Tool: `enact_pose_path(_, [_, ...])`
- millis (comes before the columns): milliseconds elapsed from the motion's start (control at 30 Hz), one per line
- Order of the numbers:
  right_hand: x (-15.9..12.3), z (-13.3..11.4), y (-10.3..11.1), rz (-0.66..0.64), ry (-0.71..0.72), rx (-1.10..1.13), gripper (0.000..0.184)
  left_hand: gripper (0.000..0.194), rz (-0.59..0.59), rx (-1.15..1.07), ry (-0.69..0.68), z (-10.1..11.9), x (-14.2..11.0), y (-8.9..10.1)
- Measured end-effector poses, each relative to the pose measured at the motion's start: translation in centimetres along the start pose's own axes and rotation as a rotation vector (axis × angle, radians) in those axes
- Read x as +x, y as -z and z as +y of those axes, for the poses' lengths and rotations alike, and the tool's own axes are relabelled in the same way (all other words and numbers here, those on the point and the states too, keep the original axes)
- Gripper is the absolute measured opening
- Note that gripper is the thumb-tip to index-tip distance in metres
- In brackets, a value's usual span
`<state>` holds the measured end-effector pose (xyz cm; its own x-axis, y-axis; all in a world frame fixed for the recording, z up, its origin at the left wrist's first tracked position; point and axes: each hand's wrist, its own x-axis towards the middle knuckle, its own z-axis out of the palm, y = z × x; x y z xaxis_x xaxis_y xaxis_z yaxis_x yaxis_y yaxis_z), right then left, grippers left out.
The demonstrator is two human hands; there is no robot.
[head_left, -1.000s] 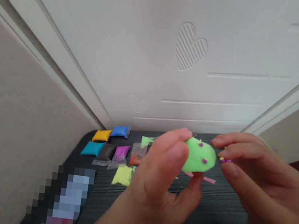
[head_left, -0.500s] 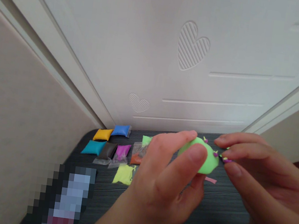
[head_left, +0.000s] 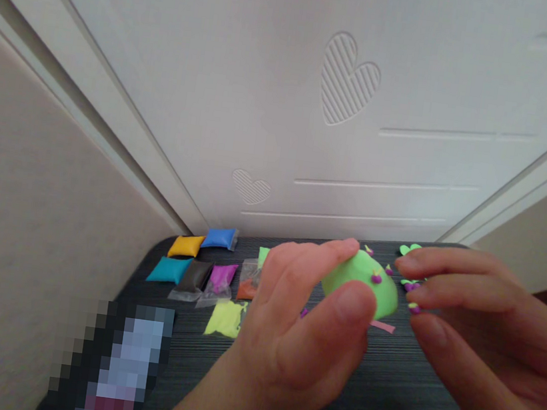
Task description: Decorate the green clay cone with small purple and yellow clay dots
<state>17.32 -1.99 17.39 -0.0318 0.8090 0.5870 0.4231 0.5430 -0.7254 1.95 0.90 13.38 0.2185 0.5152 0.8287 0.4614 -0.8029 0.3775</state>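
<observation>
Head view: hands [head_left: 304, 337] above table [head_left: 379, 397], orange packet [head_left: 246, 288] seemingly part-covered.

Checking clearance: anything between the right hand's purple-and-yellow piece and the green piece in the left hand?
Nothing visible. A gap separates the purple-and-yellow piece in the right hand from the green piece in the left hand. The pink strip lies on the table, outside the gap.

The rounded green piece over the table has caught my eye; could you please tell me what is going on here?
A person's left hand holds the green piece, which bears small purple-and-yellow bits. The right hand pinches another bit beside it, not touching it. Coloured packets lie on the dark table.
</observation>
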Motion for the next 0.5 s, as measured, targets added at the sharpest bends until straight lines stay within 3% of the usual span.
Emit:
enact_pose_path(333, [0.17,-0.21,-0.50,0.062,-0.014,-0.039,0.014,0.085,0.054,0.075,-0.025,-0.01,0.27,-0.20])
enact_pose_path(500, [0.21,-0.44,-0.21,0.131,-0.035,0.003,0.010,0.079,0.001,0.015,-0.025,-0.21,-0.01,0.08])
